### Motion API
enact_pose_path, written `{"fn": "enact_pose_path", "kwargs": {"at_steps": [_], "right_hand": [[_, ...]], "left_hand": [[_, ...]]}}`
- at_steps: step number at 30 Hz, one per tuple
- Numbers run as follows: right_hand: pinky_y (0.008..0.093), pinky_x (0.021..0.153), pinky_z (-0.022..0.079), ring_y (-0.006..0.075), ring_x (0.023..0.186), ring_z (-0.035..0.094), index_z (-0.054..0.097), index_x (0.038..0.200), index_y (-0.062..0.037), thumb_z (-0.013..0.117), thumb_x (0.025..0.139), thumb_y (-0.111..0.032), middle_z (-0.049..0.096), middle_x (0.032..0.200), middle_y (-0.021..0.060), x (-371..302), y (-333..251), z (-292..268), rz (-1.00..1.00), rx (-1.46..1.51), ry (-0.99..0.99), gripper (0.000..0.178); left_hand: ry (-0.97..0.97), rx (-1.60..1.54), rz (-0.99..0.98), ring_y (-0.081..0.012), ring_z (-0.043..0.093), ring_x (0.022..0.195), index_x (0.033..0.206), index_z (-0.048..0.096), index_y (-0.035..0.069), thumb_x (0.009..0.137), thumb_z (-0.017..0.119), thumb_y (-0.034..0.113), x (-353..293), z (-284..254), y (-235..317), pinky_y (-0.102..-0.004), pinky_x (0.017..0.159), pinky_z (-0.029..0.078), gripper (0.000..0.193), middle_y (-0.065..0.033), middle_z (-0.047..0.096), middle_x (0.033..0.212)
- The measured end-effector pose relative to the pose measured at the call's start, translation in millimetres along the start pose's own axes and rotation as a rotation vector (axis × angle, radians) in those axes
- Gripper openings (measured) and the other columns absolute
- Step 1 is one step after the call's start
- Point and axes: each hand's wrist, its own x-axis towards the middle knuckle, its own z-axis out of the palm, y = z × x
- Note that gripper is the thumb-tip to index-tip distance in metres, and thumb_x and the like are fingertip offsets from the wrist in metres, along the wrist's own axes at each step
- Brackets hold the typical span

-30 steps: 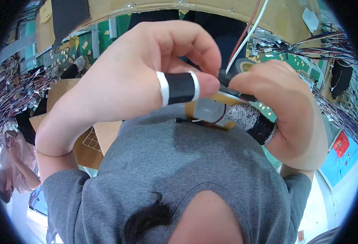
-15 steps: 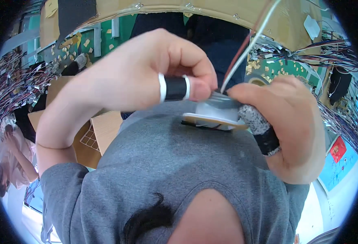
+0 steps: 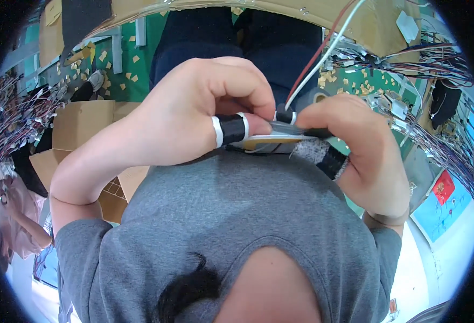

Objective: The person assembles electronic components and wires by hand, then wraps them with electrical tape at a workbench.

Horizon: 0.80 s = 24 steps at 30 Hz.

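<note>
My left hand [image 3: 194,118] and my right hand [image 3: 361,156] meet close in front of my grey shirt [image 3: 237,215]. Between the fingertips they pinch a small flat tan and grey piece [image 3: 266,142]. A red and a white wire [image 3: 323,59] run from that spot up to the top right. A finger of the left hand wears a black band with white edges [image 3: 230,129]. One right-hand finger has a grey knitted cover with a black band [image 3: 323,155]. The fingers hide how the wires join the piece.
A roll of dark tape [image 3: 316,97] lies just behind the fingers. Cardboard boxes [image 3: 81,129] stand at the left. Bundles of coloured wires [image 3: 436,70] hang at the right, over a green floor strewn with small tan scraps [image 3: 355,81]. Another person's pink sleeve [image 3: 16,215] shows at far left.
The two hands have closed in on each other, fingertips now touching over the flat piece. The piece has turned flatter and edge-on between the fingers.
</note>
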Motion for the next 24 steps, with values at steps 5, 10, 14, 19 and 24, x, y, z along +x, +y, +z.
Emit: {"fn": "enact_pose_path", "kwargs": {"at_steps": [5, 10, 14, 19, 24], "right_hand": [[0.0368, 0.077, 0.041, 0.0321, 0.077, 0.054, 0.06, 0.091, -0.0009, 0.056, 0.052, 0.003, 0.06, 0.084, 0.0129, -2, -1, -2, -0.022, 0.024, -0.039, 0.039], [0.0444, 0.088, 0.036, 0.0313, 0.081, 0.055, 0.06, 0.095, -0.0037, 0.061, 0.052, -0.002, 0.057, 0.083, 0.0114, -2, -9, -4, -0.052, -0.168, -0.136, 0.043], [0.0436, 0.088, 0.036, 0.0294, 0.083, 0.056, 0.06, 0.096, -0.0043, 0.063, 0.051, -0.003, 0.056, 0.083, 0.0102, -4, -15, -7, -0.056, -0.25, -0.186, 0.045], [0.0416, 0.086, 0.038, 0.0274, 0.08, 0.059, 0.061, 0.091, -0.0019, 0.06, 0.055, -0.001, 0.062, 0.084, 0.0114, -19, 3, -3, 0.031, -0.078, -0.115, 0.036], [0.0451, 0.093, 0.038, 0.0244, 0.078, 0.061, 0.063, 0.089, -0.0025, 0.058, 0.062, 0.001, 0.063, 0.082, 0.0097, -23, 25, 5, -0.127, -0.16, -0.072, 0.028]], "left_hand": [[-0.051, -0.16, -0.128, -0.0093, 0.052, 0.078, 0.071, 0.054, 0.0, 0.074, 0.064, -0.003, 2, 0, 0, -0.0203, 0.069, 0.043, 0.011, -0.0076, 0.053, 0.092], [-0.092, -0.071, -0.217, -0.0091, 0.051, 0.074, 0.068, 0.051, 0.001, 0.075, 0.063, -0.001, 7, -1, 1, -0.0202, 0.066, 0.041, 0.014, -0.0075, 0.053, 0.089], [-0.1, -0.024, -0.331, -0.0104, 0.051, 0.072, 0.068, 0.05, 0.002, 0.073, 0.062, 0.0, 14, 7, 4, -0.0209, 0.065, 0.04, 0.013, -0.0067, 0.053, 0.079], [-0.134, 0.17, -0.162, -0.0111, 0.051, 0.07, 0.069, 0.051, 0.0, 0.072, 0.06, -0.002, 14, 17, 8, -0.0218, 0.065, 0.04, 0.01, -0.0057, 0.051, 0.074], [-0.185, 0.163, -0.249, -0.0105, 0.051, 0.07, 0.07, 0.051, 0.0, 0.072, 0.061, -0.003, 21, 21, 10, -0.0223, 0.064, 0.041, 0.011, -0.0052, 0.051, 0.075]]}}
